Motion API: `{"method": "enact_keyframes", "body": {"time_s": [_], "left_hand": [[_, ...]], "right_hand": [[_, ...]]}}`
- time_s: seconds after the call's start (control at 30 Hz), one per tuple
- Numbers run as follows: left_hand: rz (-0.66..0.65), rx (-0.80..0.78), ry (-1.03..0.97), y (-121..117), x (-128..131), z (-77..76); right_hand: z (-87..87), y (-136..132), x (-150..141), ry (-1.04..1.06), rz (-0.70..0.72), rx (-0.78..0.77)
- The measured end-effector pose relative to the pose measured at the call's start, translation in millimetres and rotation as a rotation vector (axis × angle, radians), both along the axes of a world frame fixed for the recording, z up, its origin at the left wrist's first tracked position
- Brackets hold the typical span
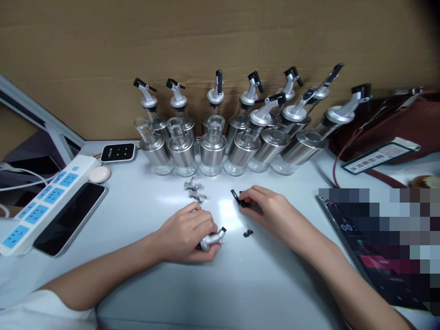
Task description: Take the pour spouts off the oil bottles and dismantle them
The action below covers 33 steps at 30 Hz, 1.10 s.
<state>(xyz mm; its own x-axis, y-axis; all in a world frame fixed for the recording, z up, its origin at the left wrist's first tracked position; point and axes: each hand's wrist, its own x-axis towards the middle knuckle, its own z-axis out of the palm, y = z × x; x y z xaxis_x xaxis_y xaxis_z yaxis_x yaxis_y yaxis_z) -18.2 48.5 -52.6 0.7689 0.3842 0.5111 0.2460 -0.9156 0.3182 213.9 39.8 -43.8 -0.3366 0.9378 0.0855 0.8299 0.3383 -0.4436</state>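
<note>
My left hand (189, 231) is closed around a silver pourer spout (212, 239), its black tip pointing up to the right. My right hand (266, 206) pinches a small black lever cap (235, 197) just above the table; other black pieces are partly hidden by its fingers. Small black stoppers (248, 233) lie on the table between the two hands. Beyond my left hand are silver spout parts (195, 190), lying loose. Behind them stand glass bottles with steel sleeves; one open-necked bottle (212, 149) is at the middle, and a bottle with a fitted pourer (242, 151) stands beside it.
A white power strip (51, 201), a phone (72, 217), a round white case (99, 174) and a small Wi-Fi device (118, 152) lie at left. At right are a tablet (360, 256) and a brown bag (388, 123). A cardboard wall (206, 41) closes off the back.
</note>
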Motion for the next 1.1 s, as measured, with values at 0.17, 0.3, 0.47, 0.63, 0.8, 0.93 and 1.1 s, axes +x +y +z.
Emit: {"method": "enact_keyframes", "body": {"time_s": [0.17,0.3,0.47,0.63,0.8,0.93,1.1], "left_hand": [[0.002,0.0,0.006,-0.2,-0.6,-0.4],[0.003,0.005,0.004,-0.3,-0.9,-0.5],[0.002,0.001,0.001,0.0,-0.6,-0.7],[-0.003,-0.01,-0.006,-0.1,-0.7,-0.7],[-0.003,-0.006,0.002,-0.1,-1.7,-0.3],[-0.002,0.005,0.001,0.5,-1.1,-1.4],[-0.001,-0.003,0.002,0.1,-0.5,-0.6]], "right_hand": [[-1.3,1.7,4.2,-0.009,-0.022,-0.046],[-1.4,3.5,5.1,0.005,-0.023,-0.037],[-2.7,4.4,5.6,0.019,-0.02,0.0],[-2.7,4.1,4.9,0.039,-0.034,-0.01],[-3.9,4.4,3.9,0.068,0.02,0.027],[-9.1,6.0,5.9,0.054,-0.002,0.037],[-7.7,5.1,3.6,0.033,0.011,0.045]]}}
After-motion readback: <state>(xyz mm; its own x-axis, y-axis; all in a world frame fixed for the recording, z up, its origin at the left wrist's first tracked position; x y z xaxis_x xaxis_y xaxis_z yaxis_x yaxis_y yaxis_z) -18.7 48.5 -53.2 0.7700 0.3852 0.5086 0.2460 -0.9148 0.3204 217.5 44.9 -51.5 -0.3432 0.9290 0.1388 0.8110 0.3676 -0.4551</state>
